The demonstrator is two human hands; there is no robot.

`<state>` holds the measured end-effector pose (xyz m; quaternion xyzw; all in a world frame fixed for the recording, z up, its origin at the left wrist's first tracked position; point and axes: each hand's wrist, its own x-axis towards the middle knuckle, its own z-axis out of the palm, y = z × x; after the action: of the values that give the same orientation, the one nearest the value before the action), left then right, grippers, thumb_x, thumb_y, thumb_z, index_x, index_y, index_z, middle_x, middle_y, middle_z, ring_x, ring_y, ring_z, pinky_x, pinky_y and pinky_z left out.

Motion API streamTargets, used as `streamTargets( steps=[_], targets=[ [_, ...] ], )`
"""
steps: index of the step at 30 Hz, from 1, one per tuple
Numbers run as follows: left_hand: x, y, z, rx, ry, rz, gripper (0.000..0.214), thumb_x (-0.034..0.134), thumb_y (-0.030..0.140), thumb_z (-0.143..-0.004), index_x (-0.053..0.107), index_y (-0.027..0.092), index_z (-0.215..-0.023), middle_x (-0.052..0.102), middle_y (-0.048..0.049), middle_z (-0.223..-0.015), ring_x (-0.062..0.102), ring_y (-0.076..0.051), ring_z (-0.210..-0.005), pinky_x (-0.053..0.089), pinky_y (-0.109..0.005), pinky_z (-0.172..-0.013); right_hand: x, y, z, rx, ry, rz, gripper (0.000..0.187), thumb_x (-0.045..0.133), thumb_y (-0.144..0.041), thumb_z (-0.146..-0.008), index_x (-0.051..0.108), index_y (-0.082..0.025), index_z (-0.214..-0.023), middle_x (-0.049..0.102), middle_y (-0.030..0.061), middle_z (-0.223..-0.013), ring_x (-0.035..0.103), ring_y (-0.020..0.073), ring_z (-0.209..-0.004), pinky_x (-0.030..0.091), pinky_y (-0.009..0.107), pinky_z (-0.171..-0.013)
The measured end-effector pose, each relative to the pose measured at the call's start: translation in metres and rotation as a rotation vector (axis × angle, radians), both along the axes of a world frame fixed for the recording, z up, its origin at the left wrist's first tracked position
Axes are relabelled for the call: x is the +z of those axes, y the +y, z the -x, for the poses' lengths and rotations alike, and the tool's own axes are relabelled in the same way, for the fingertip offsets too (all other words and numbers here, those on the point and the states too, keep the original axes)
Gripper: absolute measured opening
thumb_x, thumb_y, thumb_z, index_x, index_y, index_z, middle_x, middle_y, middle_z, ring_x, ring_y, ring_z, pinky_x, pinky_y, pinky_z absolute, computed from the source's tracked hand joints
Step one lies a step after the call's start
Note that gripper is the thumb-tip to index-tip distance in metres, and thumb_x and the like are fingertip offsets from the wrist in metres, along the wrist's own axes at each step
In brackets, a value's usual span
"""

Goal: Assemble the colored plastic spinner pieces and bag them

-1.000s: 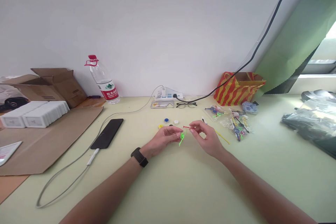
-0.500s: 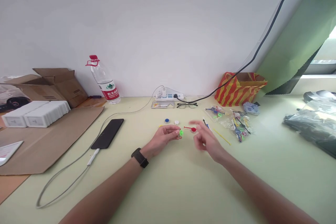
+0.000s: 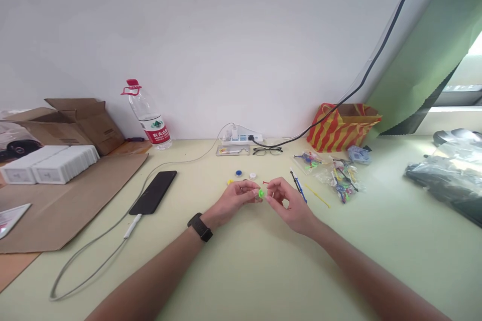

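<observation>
My left hand (image 3: 235,198) pinches a small bright green plastic piece (image 3: 261,193), roundish in shape, between thumb and fingertips just above the table. Close on its right is my right hand (image 3: 292,209), thumb and fingers bent into a pinch; what they hold, if anything, is too small to make out. Behind the hands lie a blue disc (image 3: 238,173), a white disc (image 3: 252,176) and a partly covered yellow piece (image 3: 230,181). A red stick (image 3: 265,182) shows only its end past my right fingers. Blue and black sticks (image 3: 298,185) and a yellow stick (image 3: 318,196) lie to the right.
Clear bags of coloured plastic parts (image 3: 343,180) lie at the right, before a striped bag (image 3: 341,130). Glasses (image 3: 267,151) and a power strip (image 3: 241,138) are by the wall. Leftward are a phone (image 3: 153,192), its cable, a water bottle (image 3: 156,128) and a cardboard box (image 3: 83,123).
My right hand has moved left and closed its fingers beside the green piece, now covering most of the red stick. My left hand still holds the green piece in nearly the same place.
</observation>
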<state>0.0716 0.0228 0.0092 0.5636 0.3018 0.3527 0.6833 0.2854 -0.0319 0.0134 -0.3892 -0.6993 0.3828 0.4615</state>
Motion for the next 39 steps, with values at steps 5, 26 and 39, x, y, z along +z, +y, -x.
streamTargets(
  steps=[5, 26, 39],
  targets=[
    [-0.001, -0.001, -0.001, -0.012, 0.009, -0.022, 0.029, 0.083, 0.038, -0.085, 0.076, 0.015, -0.101, 0.074, -0.0095, -0.098, 0.070, -0.021, -0.093, 0.054, -0.037, -0.094, -0.001, 0.000, -0.001, -0.006, -0.070, -0.042, 0.018, 0.060, -0.032, -0.098, 0.051, -0.025, -0.112, 0.064, 0.0017, -0.098, 0.056, 0.0125, -0.066, 0.048, 0.029, -0.062],
    [0.004, -0.001, 0.000, -0.022, -0.014, 0.060, 0.029, 0.086, 0.037, -0.081, 0.077, 0.014, -0.097, 0.070, -0.0060, -0.083, 0.066, -0.017, -0.078, 0.052, -0.033, -0.081, 0.000, -0.003, -0.008, -0.179, -0.182, -0.246, 0.036, 0.044, -0.036, -0.105, 0.047, -0.028, -0.140, 0.061, 0.0129, -0.130, 0.065, 0.0227, -0.094, 0.054, 0.042, -0.086],
    [0.001, 0.000, -0.001, 0.026, 0.007, 0.051, 0.030, 0.088, 0.036, -0.078, 0.077, 0.014, -0.096, 0.072, -0.0061, -0.086, 0.068, -0.017, -0.078, 0.052, -0.030, -0.080, 0.015, 0.003, -0.011, -0.057, 0.176, 0.186, 0.032, 0.062, -0.051, -0.096, 0.049, -0.027, -0.114, 0.040, -0.0086, -0.063, 0.035, 0.0131, -0.056, 0.033, 0.026, -0.055]
  ],
)
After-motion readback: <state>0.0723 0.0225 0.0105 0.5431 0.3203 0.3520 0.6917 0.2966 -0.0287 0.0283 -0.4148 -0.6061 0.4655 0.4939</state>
